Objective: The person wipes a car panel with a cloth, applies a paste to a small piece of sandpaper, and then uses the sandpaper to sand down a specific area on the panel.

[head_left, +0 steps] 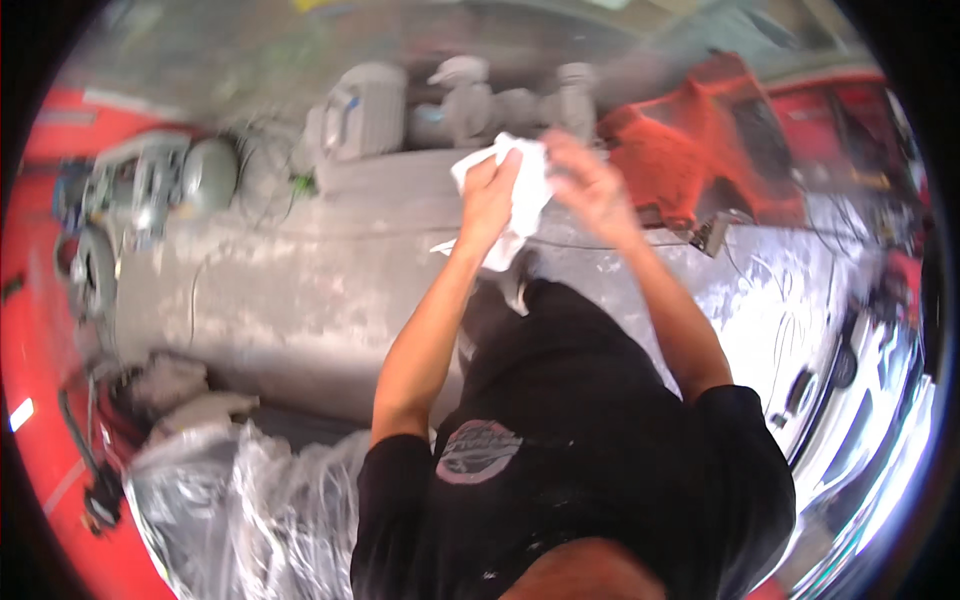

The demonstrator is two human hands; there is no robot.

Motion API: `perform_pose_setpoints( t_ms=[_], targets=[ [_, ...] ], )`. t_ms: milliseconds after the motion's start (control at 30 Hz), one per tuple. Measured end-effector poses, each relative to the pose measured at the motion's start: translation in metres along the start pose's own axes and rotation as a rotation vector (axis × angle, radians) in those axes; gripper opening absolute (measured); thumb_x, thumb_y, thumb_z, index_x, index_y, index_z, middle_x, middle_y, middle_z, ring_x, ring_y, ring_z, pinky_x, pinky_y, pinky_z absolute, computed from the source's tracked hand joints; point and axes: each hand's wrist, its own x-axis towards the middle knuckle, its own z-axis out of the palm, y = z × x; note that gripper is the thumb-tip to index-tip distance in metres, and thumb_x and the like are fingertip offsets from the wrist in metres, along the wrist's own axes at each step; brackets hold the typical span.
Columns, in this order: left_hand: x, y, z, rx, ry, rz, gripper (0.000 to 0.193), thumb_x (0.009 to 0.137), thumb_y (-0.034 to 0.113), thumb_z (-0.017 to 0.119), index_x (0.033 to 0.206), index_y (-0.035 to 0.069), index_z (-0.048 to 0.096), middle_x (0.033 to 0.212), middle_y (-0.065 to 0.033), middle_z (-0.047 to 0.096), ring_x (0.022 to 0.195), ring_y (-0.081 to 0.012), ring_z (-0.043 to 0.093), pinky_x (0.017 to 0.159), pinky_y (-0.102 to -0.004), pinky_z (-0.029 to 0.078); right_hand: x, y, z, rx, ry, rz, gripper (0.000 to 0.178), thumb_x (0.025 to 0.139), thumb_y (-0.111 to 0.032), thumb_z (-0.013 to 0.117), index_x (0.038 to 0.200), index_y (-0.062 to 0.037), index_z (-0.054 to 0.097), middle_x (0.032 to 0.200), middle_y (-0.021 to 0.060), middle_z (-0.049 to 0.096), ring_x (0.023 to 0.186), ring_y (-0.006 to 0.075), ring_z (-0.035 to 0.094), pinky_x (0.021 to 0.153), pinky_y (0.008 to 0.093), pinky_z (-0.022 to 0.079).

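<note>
A crumpled white cloth (pixel 533 190) hangs in front of me, its loose lower corners dangling above my shoe. My left hand (pixel 488 203) is closed around the left side of it, thumb on top. Just beside the cloth's right edge is my right hand (pixel 598 195), raised and smeared by motion. Its fingers are too blurred to show whether they touch the cloth or hold anything.
Ahead stand a dusty grey motor (pixel 372 108) and pump-like parts (pixel 465 103). An orange-red moulded part (pixel 690 140) lies at the right. Clear plastic sheeting (pixel 255 505) bunches up at lower left. Grey machinery (pixel 150 180) sits far left; cables (pixel 785 320) trail at right.
</note>
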Motion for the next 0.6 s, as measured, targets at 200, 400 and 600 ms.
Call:
perform_pose_setpoints(
  t_ms=[200, 400, 600],
  targets=[
    [-0.034, -0.004, 0.045, -0.008, -0.142, -0.07, 0.023, 0.104, 0.02, 0.063, 0.1, -0.001, 0.071, 0.084, 0.0011, 0.067, 0.076, -0.0058, 0.059, 0.068, -0.0245, 0.048, -0.035, -0.043, -0.034, 0.003, 0.117, 0.442, 0.028, 0.095, -0.022, 0.07, 0.107, 0.0022, 0.075, 0.091, 0.0154, 0.076, 0.083, 0.0165, 0.07, 0.076, 0.0323, 0.054],
    [-0.054, -0.02, 0.12, 0.33, -0.35, 0.152, 0.014, 0.102, 0.014, 0.065, 0.099, 0.0, 0.068, 0.084, 0.003, 0.064, 0.073, -0.0047, 0.054, 0.066, -0.0237, 0.045, -0.126, -0.005, -0.121, -0.088, 0.457, -0.072, 0.021, 0.098, -0.015, 0.069, 0.105, 0.0031, 0.074, 0.086, 0.0089, 0.072, 0.078, 0.0136, 0.064, 0.071, 0.0313, 0.05],
    [-0.123, -0.066, 0.277, 0.406, -0.494, 0.213, 0.025, 0.103, 0.018, 0.064, 0.085, 0.002, 0.061, 0.076, 0.0049, 0.055, 0.07, -0.0037, 0.045, 0.06, -0.0239, 0.038, -0.25, -0.005, -0.207, 0.254, 0.522, 0.512, 0.028, 0.102, -0.018, 0.063, 0.121, 0.0012, 0.069, 0.098, 0.0098, 0.067, 0.094, 0.0169, 0.062, 0.079, 0.0312, 0.049]
  ],
)
